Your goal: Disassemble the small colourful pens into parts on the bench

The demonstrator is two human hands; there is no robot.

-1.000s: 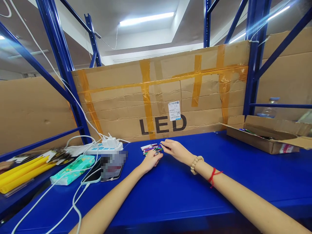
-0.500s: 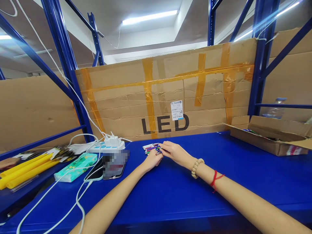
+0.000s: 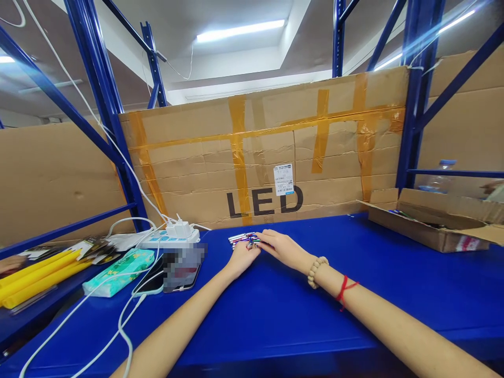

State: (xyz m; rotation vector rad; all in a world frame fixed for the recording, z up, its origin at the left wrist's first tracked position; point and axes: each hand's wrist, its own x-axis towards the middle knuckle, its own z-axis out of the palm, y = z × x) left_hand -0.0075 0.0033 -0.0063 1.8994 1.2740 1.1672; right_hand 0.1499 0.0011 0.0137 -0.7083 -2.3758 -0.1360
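Several slim pens (image 3: 237, 239) in white, red, blue and green lie side by side on the blue table, just beyond my hands. My left hand (image 3: 242, 257) is closed, and shiny silver-and-blue ends of pens poke up from its curled fingers. Reaching in from the right, my right hand (image 3: 282, 250) has its fingers bent and close together, fingertips against the pen ends above the left hand. What sits between those fingertips is too small to make out. A beaded bracelet (image 3: 316, 271) and a red string (image 3: 344, 291) circle the right wrist and forearm.
At the left lie a power strip (image 3: 151, 240) with white cables, a phone (image 3: 185, 281), a green tissue pack (image 3: 120, 273) and yellow tubes (image 3: 43, 278). An open cardboard box (image 3: 417, 228) stands at the right. A taped cardboard panel (image 3: 189, 173) closes off the back.
The right fingertips have shifted slightly over the pen ends, while the left hand stays closed beside them. The whole view has moved a little, so things sit slightly further left.
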